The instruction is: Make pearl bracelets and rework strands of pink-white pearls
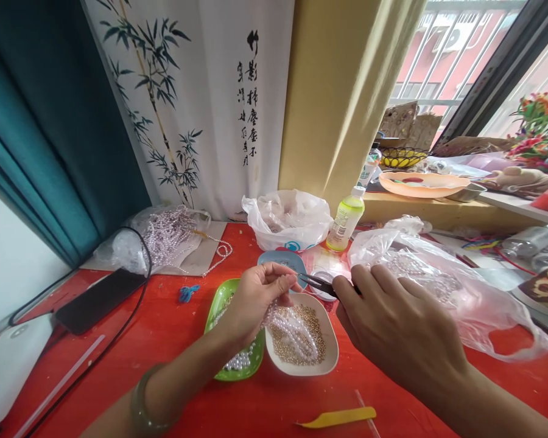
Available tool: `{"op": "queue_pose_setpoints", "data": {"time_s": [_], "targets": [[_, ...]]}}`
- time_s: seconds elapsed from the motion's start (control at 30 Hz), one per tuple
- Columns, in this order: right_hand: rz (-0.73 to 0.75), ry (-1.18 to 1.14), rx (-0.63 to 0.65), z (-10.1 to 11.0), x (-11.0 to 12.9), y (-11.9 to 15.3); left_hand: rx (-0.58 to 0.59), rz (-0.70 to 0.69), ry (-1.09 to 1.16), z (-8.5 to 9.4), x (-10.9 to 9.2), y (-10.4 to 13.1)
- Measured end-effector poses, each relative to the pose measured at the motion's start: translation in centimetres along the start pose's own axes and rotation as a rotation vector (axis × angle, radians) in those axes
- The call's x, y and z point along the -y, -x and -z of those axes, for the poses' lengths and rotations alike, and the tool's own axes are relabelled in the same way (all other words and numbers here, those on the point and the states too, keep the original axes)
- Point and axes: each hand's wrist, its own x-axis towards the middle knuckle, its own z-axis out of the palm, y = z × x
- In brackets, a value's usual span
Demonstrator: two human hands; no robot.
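Note:
My left hand (260,295) is pinched on a strand of pearly beads (296,331), which hangs over a white dish (334,340) of small gold beads. My right hand (393,322) is closed around dark pliers (322,284), their tips close to the fingertips of my left hand. Whether the tips touch the strand is too small to tell. A green dish (256,365) with pearly beads lies partly under my left forearm. Behind my hands is a blue-grey dish (265,258). Yellow tweezers (340,418) lie near the front.
Behind stand a bag-lined bowl (287,222) and a drink bottle (346,220). A plastic bag (475,304) spreads at right. Bagged bead strands (168,237), a phone (98,298), a cable (137,304) and a blue knotted piece (189,294) are at left.

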Motion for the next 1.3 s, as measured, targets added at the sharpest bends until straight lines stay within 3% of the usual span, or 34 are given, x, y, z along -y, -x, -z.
{"op": "queue_pose_setpoints", "data": {"time_s": [0.6, 0.83, 0.9, 1.03, 1.1, 1.3], "targets": [[0.034, 0.023, 0.018, -0.8, 0.3, -0.1, -0.014, 0.052, 0.000, -0.2, 0.2, -0.3], [-0.065, -0.114, 0.048, -0.8, 0.6, -0.3, 0.042, 0.081, 0.073, -0.2, -0.2, 0.1], [-0.125, -0.277, 0.113, -1.2, 0.7, -0.4, 0.059, 0.046, 0.077, -0.2, -0.2, 0.2], [-0.219, -0.771, 0.417, -1.9, 1.0, -0.5, 0.077, -0.016, 0.089, -0.2, 0.0, 0.1], [-0.229, -0.868, 0.485, -2.1, 1.0, -0.3, 0.075, -0.029, 0.103, -0.2, 0.1, 0.1], [-0.218, -0.655, 0.279, -2.2, 0.8, 0.1, 0.062, -0.056, 0.103, -0.4, 0.2, 0.1]]}}
